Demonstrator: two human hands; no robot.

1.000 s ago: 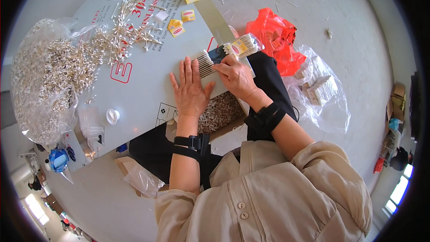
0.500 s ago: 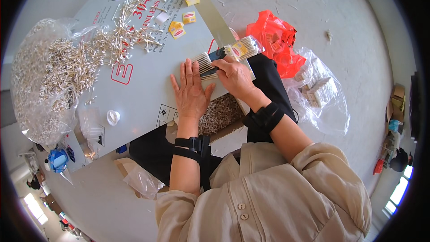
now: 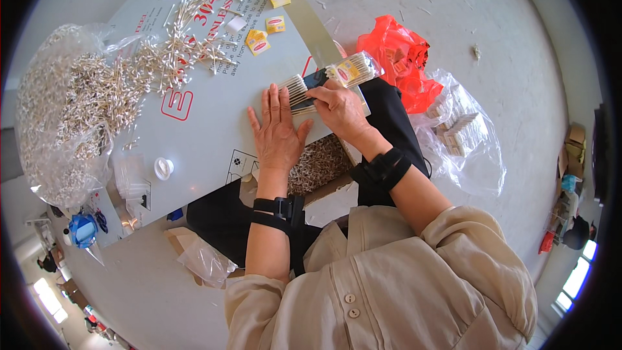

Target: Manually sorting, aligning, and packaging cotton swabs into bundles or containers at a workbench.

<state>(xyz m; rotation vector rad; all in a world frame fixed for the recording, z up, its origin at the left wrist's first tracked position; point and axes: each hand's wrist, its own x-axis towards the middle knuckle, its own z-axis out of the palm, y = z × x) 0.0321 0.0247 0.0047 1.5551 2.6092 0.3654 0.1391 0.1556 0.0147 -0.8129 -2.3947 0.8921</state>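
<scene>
I have a row of cotton swabs (image 3: 295, 91) lying flat between the two hands, near the right edge of the table (image 3: 214, 116). As far as I can make out, the sticks run roughly left to right, their right ends slanting a little toward the far side, white tips facing the right hand (image 3: 340, 111). That hand is at the row's right end, fingers curled in; I can't tell whether they pinch anything. The left hand (image 3: 278, 136) lies palm down with its thumb spread away, fingertips at the row's left end, so I'd call both hands equally near. Just right of the row I see a dark flat strip (image 3: 315, 80), then a clear packet of swabs (image 3: 350, 70). Farther out are yellow labels (image 3: 275, 24) on the far side, a swab heap (image 3: 107, 87) well left, and a red bag (image 3: 383, 42) to the right.
</scene>
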